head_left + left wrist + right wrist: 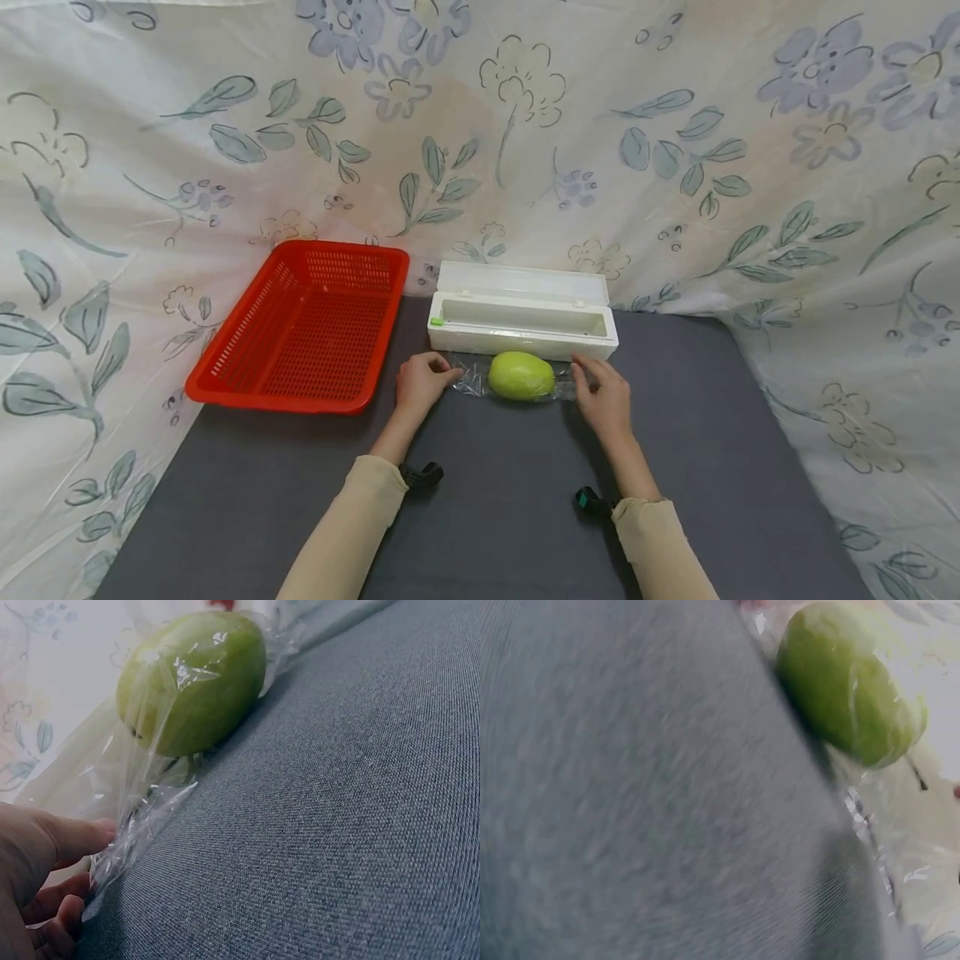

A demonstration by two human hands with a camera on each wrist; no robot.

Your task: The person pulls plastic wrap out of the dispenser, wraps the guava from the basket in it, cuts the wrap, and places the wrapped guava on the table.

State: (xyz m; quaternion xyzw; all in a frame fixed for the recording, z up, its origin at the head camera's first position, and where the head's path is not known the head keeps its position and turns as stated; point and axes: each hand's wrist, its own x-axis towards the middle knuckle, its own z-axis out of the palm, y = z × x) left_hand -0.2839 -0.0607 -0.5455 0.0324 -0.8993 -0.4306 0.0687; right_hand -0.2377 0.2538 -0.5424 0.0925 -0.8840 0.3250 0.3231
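Note:
A green mango lies inside clear plastic wrap whose ends spread out to both sides. At the wrap's left end, my left hand pinches the film between thumb and fingers; the left wrist view shows the crinkled film at the thumb tip. My right hand has its thumb and index fingertip close together on the film's right end, just before the white box. In the right wrist view the mango shows its stem under the film, and most of that hand is out of frame.
Right behind the mango stands a long white wrap dispenser box with its lid raised and a green slider at its left end. A red plastic basket stands to the left. A floral cloth hangs behind the dark grey table.

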